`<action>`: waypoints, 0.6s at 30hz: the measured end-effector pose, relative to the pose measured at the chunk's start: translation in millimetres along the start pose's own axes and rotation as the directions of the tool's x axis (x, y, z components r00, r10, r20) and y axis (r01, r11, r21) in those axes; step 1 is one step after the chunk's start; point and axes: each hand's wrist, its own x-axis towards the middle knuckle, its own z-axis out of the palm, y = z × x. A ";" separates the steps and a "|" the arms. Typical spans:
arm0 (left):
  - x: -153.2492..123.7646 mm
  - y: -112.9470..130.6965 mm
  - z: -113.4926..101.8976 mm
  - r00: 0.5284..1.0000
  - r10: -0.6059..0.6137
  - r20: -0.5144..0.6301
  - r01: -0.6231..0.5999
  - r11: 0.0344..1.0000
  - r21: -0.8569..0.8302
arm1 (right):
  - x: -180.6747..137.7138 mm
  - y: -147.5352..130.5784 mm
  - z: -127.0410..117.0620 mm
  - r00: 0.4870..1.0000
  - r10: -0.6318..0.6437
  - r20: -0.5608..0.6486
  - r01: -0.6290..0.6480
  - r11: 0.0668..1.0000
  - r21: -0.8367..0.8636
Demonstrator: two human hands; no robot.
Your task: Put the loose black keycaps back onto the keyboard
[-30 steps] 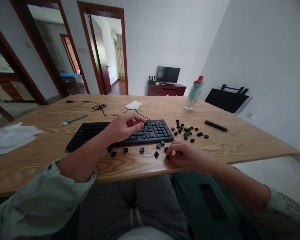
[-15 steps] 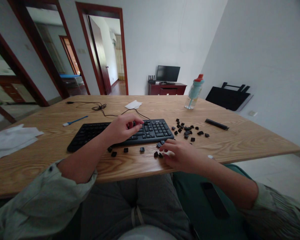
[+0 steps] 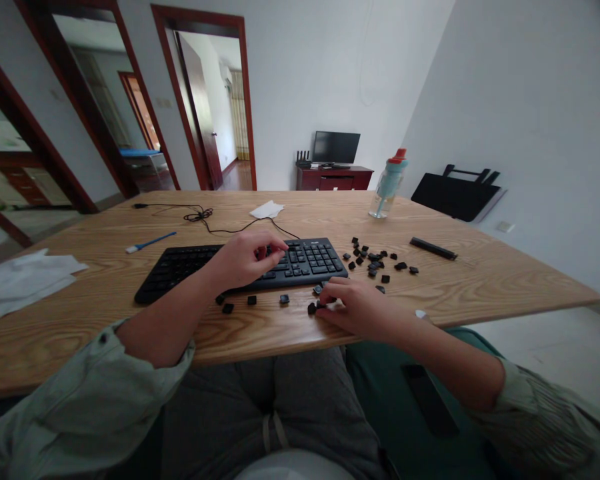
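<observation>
Lying on the wooden table (image 3: 480, 280), the black keyboard (image 3: 240, 265) has the left hand (image 3: 245, 257) resting over its middle, fingers curled together above the keys; whether they pinch anything cannot be told. Just in front of the keyboard, a row of loose keycaps (image 3: 253, 301) sits near the table's edge, and the right hand (image 3: 357, 307) touches those at the row's right end, fingertips bunched. More keycaps (image 3: 375, 261) are scattered to the right, with a water bottle (image 3: 389, 185) beyond them.

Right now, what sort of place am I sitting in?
Most likely a room in a home: a wooden table with a keyboard, a TV on a low cabinet, and open doorways to other rooms.
</observation>
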 end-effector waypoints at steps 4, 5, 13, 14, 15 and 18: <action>0.0 1.8 -0.7 1.000 0.014 0.004 -0.014 1.000 0.007 | -2.5 -0.2 0.8 0.999 -0.053 0.007 0.053 0.999 -0.011; 0.0 2.0 -0.8 1.000 0.015 0.007 -0.015 1.000 0.008 | -4.1 -2.2 0.9 0.998 -0.060 0.014 0.060 0.998 -0.016; 0.5 -0.8 -2.6 0.999 0.036 0.005 -0.036 0.999 0.030 | -8.7 35.9 -40.2 0.992 0.036 -0.122 -0.045 0.996 -0.075; 0.5 -1.7 -4.1 0.999 0.038 -0.002 -0.038 0.999 0.038 | -8.3 54.5 -50.5 0.980 0.125 -0.153 -0.139 0.987 -0.086; 0.4 -2.9 -5.9 0.999 0.036 -0.010 -0.035 0.998 0.046 | -8.4 74.4 -59.9 0.962 0.219 -0.161 -0.237 0.966 -0.103; -1.0 -9.0 -13.2 0.999 -0.001 -0.033 0.003 0.998 0.057 | -10.8 126.5 -76.7 0.923 0.383 -0.042 -0.385 0.914 -0.127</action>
